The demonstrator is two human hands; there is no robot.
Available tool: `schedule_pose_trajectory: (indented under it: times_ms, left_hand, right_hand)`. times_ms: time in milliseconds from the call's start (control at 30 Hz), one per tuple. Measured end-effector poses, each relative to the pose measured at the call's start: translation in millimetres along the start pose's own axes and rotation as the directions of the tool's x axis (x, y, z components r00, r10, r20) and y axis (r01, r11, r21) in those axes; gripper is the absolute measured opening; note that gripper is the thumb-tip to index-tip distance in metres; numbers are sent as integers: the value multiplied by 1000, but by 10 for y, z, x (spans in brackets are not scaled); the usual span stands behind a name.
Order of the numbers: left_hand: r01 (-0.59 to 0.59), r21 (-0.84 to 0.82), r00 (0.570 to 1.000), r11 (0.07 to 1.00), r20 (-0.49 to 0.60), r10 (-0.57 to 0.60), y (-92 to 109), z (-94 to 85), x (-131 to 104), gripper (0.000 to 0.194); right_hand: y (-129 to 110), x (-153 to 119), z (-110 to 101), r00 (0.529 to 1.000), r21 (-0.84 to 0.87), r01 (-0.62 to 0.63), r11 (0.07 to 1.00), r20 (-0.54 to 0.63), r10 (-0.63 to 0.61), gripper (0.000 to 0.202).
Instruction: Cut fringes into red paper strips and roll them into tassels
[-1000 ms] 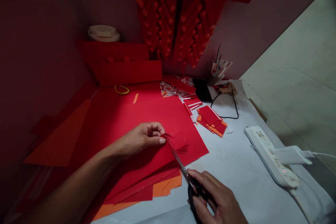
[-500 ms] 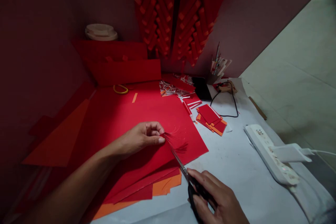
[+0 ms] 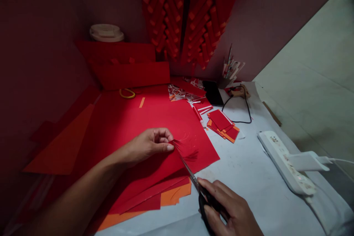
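Note:
Between thumb and fingers, my left hand (image 3: pixel 157 142) pinches a small piece of red paper (image 3: pixel 177 142) whose free end is cut into fine fringe strips. My right hand (image 3: pixel 231 206) is wrapped round the black handles of a pair of scissors (image 3: pixel 203 195). Their metal blades point up and left, with the tips close to the fringed paper just below my left fingertips. Whether the blades touch the strips I cannot tell. Beneath both lies a large red sheet (image 3: pixel 155 114), with a few thin curled offcuts on it and more red and orange sheets under its near edge.
At right lies a white power strip (image 3: pixel 284 162) with a plugged-in charger. Beyond the sheet are stacked red and orange cards (image 3: pixel 222 125), a red glue tube (image 3: pixel 198 116), paper shreds (image 3: pixel 179 94), a black phone (image 3: pixel 212 93) and a pen holder (image 3: pixel 228 75). A yellow loop handle (image 3: pixel 127 93) lies back left.
Almost nothing differs. My right hand and the scissors have shifted very slightly right; my left hand keeps its place with the fringed paper.

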State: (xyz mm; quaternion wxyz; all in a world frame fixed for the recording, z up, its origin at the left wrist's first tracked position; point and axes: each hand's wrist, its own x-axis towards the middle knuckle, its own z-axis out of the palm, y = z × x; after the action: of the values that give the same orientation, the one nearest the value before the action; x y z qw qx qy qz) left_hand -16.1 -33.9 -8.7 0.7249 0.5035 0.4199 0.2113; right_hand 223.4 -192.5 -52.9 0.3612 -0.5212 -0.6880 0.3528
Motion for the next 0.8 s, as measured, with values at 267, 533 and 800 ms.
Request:
schedule_pose_trajectory:
  times_ms: [267,533,800]
  left_hand:
    - [3,38,1000,999,-12,-3,15,10,-8,31]
    - [6,9,1000,1000,4,-6,12,-10,-4,28]
    - [30,-12,999,999,38,-30,26,48,-25,27]
  right_hand:
    - [9,-6,-1,1000,-38,11,999,-18,-12,47]
    - [10,-6,-10,1000,-25,-13,1000,6,13,48]
    - [-34,26,-39,998,13,-35,999,43,34,50]
